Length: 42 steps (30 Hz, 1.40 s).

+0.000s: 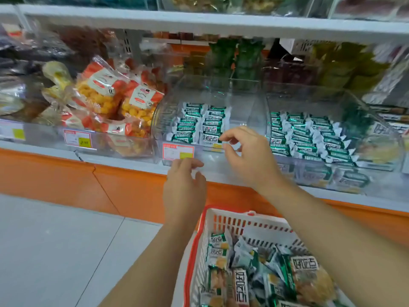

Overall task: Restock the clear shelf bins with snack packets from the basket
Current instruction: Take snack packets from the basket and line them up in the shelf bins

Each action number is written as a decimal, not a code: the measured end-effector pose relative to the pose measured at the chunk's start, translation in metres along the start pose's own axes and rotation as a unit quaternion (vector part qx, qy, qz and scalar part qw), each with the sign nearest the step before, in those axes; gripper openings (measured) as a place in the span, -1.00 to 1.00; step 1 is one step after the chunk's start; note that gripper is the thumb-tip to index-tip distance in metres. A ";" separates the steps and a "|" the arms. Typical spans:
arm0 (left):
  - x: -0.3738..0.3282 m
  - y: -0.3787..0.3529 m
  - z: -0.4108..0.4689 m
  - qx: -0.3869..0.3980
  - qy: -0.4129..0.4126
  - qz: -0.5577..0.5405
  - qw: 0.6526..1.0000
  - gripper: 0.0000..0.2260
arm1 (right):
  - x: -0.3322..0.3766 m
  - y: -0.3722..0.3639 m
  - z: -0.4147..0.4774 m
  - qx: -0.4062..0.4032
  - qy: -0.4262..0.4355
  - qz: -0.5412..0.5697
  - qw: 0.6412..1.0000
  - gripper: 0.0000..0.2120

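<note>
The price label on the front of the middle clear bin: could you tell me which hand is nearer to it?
Left. The left hand has its fingertips just under the price label, nearly touching. The right hand is off to the label's right, at the bin's front edge.

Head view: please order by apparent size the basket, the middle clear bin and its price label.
1. Basket, though nearness to the camera enlarges it.
2. Middle clear bin.
3. Price label, clearly smallest.

Two hands (pixel 183 187), one basket (pixel 221 222), two price labels (pixel 178 151).
</note>
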<state>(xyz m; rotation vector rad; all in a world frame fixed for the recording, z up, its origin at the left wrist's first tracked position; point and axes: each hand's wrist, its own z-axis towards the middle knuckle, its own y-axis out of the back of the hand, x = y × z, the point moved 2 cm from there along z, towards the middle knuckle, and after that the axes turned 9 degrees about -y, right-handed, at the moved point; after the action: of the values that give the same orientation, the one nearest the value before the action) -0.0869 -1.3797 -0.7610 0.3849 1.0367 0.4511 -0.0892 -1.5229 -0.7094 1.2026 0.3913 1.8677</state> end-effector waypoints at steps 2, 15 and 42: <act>0.007 -0.015 -0.020 0.073 0.021 0.039 0.996 -0.80 | -0.009 0.003 -0.039 0.002 -0.007 0.017 1.000 -0.88; 0.075 -0.116 -0.166 0.420 0.175 0.126 0.881 -0.64 | -0.169 -0.040 -0.232 0.403 -0.373 -0.076 0.832 -0.68; 0.106 -0.166 -0.163 0.350 0.335 0.013 0.875 -0.42 | -0.195 -0.057 -0.236 0.378 -0.425 -0.084 0.818 -0.65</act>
<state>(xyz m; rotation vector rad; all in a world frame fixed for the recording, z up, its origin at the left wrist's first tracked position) -0.1564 -1.4484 -0.9974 0.9294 1.8824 0.2098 -0.2301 -1.6022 -0.9758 2.2881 0.7166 0.8307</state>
